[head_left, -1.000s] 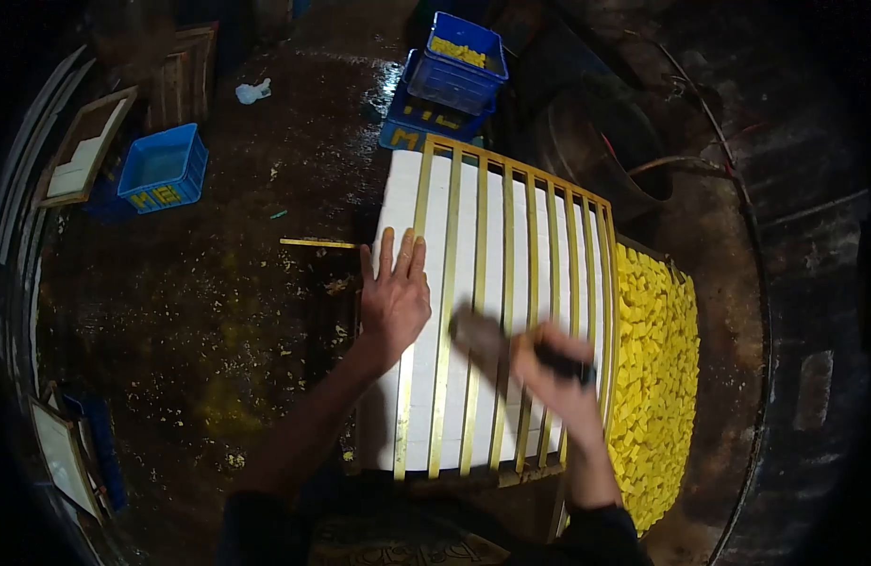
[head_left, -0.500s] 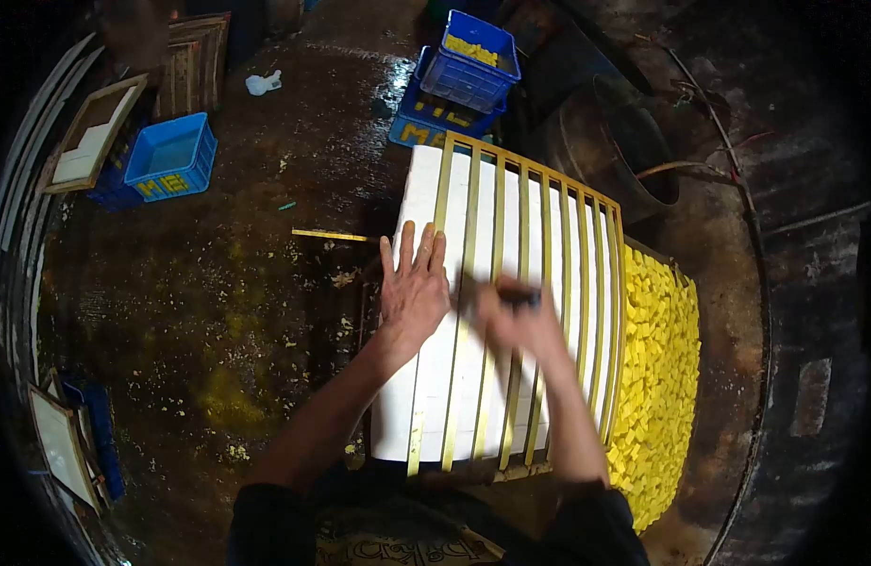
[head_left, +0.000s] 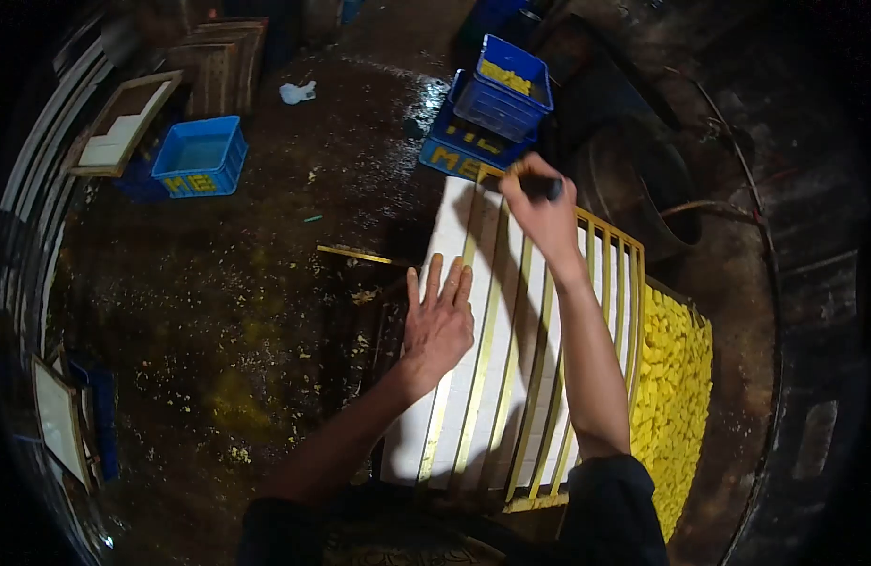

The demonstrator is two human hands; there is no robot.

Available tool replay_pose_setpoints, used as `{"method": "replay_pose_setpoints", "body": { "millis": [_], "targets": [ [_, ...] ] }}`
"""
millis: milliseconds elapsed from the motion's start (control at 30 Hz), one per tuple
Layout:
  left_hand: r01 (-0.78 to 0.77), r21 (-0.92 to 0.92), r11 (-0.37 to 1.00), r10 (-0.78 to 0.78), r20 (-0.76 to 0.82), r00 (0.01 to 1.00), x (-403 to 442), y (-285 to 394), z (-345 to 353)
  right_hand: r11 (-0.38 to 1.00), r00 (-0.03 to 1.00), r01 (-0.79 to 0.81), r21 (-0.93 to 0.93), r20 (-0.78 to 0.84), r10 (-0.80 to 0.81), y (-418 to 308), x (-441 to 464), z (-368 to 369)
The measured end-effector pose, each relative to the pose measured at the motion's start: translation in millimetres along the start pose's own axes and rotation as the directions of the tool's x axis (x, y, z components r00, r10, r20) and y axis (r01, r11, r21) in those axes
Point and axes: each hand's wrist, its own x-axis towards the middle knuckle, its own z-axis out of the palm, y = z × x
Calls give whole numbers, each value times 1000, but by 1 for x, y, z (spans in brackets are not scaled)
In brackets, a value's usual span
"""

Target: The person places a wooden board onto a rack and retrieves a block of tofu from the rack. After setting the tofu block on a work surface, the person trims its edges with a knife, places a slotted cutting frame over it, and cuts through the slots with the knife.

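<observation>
A white slab point(head_left: 412, 436), scored with faint lines, lies under a yellow slatted frame point(head_left: 640, 311). My left hand point(head_left: 439, 325) rests flat with fingers spread on the slab and the leftmost slat. At the frame's far edge, my right hand point(head_left: 541, 209) is closed around a dark-handled tool point(head_left: 547, 189). The tool's working end is hard to make out. A shadow of the right arm falls across the slats and slab.
Many yellow blocks point(head_left: 676, 377) are heaped right of the frame. Stacked blue crates point(head_left: 500, 115) stand beyond it, the top one holding yellow pieces. A light blue crate point(head_left: 201, 158) and wooden frames point(head_left: 126, 123) are at the left. A dark barrel point(head_left: 634, 179) stands at back right.
My right hand has moved with the tool from the middle of the slab to the frame's far edge. My left hand stays flat on the slab. The whole view has shifted slightly.
</observation>
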Motion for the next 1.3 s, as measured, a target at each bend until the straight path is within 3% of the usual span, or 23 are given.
{"method": "replay_pose_setpoints", "body": {
  "millis": [100,167,267,333,400,533,633,733,800,833,933,1000,1100,1233,1300],
  "targets": [
    [15,15,1000,-15,41,999,-2,2,-7,981,999,30,-193,33,-24,52,34,47],
    [25,11,1000,-26,30,999,0,0,-6,964,995,75,-254,89,-54,42,35,47],
    [38,-3,999,-38,50,998,-12,0,-13,949,985,-37,-313,150,88,13,3,34],
    [69,-18,997,-68,82,994,-34,5,-25,953,971,-27,-302,217,96,-14,-43,23],
    [65,-31,997,-59,153,987,-70,9,-41,947,916,-217,-237,286,282,-63,-104,9],
    [190,-261,946,-91,352,932,-177,16,-81,916,855,-347,-203,334,397,-157,-237,-13],
    [204,-281,938,-29,521,853,-240,-10,-108,845,787,-525,-100,320,527,-214,-309,-23],
    [221,-277,935,-55,502,863,-261,-44,-125,890,739,-381,-250,496,456,-220,-366,-12],
    [163,-308,937,-6,452,892,-252,-52,-126,857,769,-502,-116,393,504,-224,-398,-11],
    [125,-334,934,21,404,915,-245,-53,-124,802,805,-574,165,294,516,-226,-415,-18],
    [17,-426,904,137,328,935,-210,-25,-113,747,753,-654,122,10,658,-246,-439,-34],
    [-78,-424,902,209,271,940,-188,-4,-100,676,675,-717,168,-75,734,-225,-475,-16],
    [-313,-292,904,386,242,890,-162,15,-81,526,430,-808,266,-345,835,-170,-537,41],
    [-488,-171,856,516,217,829,-156,5,-56,476,302,-825,303,-476,826,-152,-542,75],
    [-556,-143,819,573,163,803,-153,-2,-53,361,166,-867,344,-484,859,-147,-545,86]
  ]
}}
